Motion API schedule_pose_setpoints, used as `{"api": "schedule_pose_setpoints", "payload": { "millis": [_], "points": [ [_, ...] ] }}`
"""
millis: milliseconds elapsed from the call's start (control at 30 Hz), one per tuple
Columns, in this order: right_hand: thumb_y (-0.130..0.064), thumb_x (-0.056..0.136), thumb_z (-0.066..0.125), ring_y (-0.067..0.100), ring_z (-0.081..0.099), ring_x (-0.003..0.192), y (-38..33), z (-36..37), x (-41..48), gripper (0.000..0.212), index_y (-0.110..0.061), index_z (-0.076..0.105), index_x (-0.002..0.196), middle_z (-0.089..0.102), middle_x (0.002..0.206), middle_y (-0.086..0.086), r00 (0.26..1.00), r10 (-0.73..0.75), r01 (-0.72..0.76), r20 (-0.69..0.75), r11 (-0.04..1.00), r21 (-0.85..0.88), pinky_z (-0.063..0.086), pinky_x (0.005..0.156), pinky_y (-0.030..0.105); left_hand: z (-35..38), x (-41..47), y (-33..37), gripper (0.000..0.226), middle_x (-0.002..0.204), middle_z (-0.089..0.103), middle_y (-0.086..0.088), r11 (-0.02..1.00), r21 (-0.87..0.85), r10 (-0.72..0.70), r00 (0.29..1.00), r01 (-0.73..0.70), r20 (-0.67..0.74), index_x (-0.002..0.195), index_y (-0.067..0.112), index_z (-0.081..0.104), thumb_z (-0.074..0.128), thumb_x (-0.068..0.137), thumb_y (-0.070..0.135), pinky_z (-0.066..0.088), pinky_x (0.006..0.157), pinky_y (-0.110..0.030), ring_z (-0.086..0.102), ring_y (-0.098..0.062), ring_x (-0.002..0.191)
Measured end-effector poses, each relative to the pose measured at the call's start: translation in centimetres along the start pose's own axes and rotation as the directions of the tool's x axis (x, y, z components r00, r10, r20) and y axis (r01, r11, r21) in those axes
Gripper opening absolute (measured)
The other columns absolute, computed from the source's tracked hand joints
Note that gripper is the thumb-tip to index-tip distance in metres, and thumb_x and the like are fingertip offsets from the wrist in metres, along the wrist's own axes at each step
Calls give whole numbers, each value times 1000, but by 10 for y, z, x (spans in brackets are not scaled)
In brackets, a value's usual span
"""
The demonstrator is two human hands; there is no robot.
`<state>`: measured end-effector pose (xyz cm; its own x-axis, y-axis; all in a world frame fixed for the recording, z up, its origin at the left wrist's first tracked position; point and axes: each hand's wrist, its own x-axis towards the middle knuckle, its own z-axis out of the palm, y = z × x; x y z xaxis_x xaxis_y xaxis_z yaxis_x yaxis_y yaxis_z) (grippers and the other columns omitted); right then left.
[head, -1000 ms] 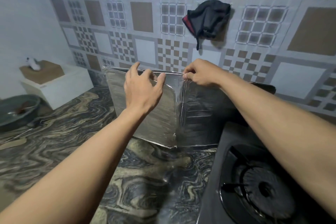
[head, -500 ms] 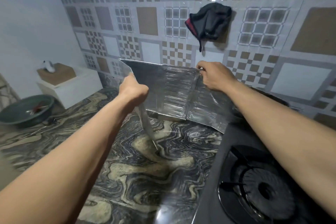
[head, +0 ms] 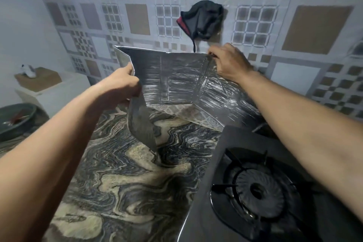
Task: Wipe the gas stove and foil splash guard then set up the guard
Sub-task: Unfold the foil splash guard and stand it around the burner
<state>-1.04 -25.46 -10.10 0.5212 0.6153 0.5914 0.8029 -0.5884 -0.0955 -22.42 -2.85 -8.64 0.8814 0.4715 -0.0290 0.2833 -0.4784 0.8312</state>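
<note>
The silver foil splash guard (head: 176, 82) stands unfolded into three panels on the marbled counter, in front of the tiled wall. My left hand (head: 121, 86) grips the top edge of its left panel, which angles toward me. My right hand (head: 229, 63) pinches the top edge where the middle panel meets the right one. The right panel runs behind the black gas stove (head: 261, 188), whose burner sits at the lower right.
A dark cloth (head: 202, 19) hangs from a hook on the patterned wall above the guard. A white box (head: 55, 92) with a brown top stands at the left, with a green basin (head: 15, 118) beside it. The marbled counter (head: 121, 180) stretches in front of the guard.
The guard was folded almost flat one second ago; it has been spread open. My left hand swung its left panel toward me while my right hand shifted right along the top edge.
</note>
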Motion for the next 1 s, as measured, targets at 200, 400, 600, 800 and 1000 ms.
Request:
{"api": "schedule_pose_setpoints", "payload": {
  "millis": [200,400,600,800,1000],
  "points": [
    [1,95,49,32,59,95,8,12,5,23,-14,62,108,64,106,18,991,77,-80,110,997,21,51,84,45,0,-12,-7,63,91,54,-17,997,-23,-72,996,74,53,128,18,53,40,77,-15,48,42,-24,53,-23,64],
    [7,85,44,28,55,95,9,28,11,36,-17,65,103,72,106,3,976,-27,16,-214,998,-53,38,80,39,4,-21,0,62,84,50,-14,995,-68,-69,997,71,29,126,25,52,42,79,-16,47,55,-28,48,-20,63],
    [-9,83,41,32,56,94,7,31,3,25,-12,61,97,69,96,9,987,-131,133,-90,991,18,40,82,43,4,-33,6,53,81,51,-14,994,18,-112,994,112,-10,127,7,51,44,79,-14,47,38,-23,50,-20,58],
    [-6,79,47,32,55,89,25,20,-1,22,-25,54,88,62,98,11,934,162,-169,318,986,-6,43,67,36,2,-39,-2,64,76,58,-8,970,151,-205,972,188,110,122,28,61,38,80,-15,38,34,-15,51,-8,42],
    [-11,78,46,32,55,87,57,-26,-28,26,-12,59,101,61,102,13,789,361,-225,498,923,-313,44,64,32,22,-33,-5,88,111,73,-8,958,237,-225,939,164,260,116,60,61,52,50,3,56,80,-53,68,-44,95]
  ]
}}
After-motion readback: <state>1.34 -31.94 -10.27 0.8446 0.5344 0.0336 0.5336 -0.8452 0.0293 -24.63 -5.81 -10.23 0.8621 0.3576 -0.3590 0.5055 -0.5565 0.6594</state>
